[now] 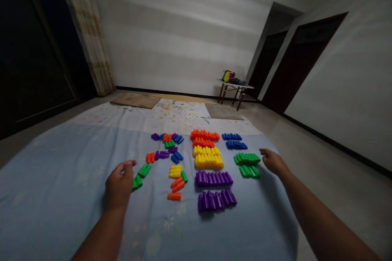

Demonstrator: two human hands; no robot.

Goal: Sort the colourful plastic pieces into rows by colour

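Observation:
My left hand (120, 181) is over the cloth at the left, with its fingers curled in; whether anything is inside them is hidden. Close beside it lie loose green bullet-shaped plastic pieces (137, 182). My right hand (273, 161) is at the right end of a row of green pieces (246, 158), fingers loosely extended towards it, with nothing visible in them. A shorter green row (249, 171) lies just below. Between my hands are rows of purple pieces (214, 178), yellow pieces (209, 161) and orange pieces (204, 134). Blue rows (236, 144) lie beyond the green ones.
Mixed loose pieces (163, 155) are scattered left of the rows, with a few yellow pieces (175, 171) and orange ones nearer me. The flowered cloth (153, 228) drops off at the right. Flat mats (134, 100) lie at its far end. A small table (234, 84) stands by the wall.

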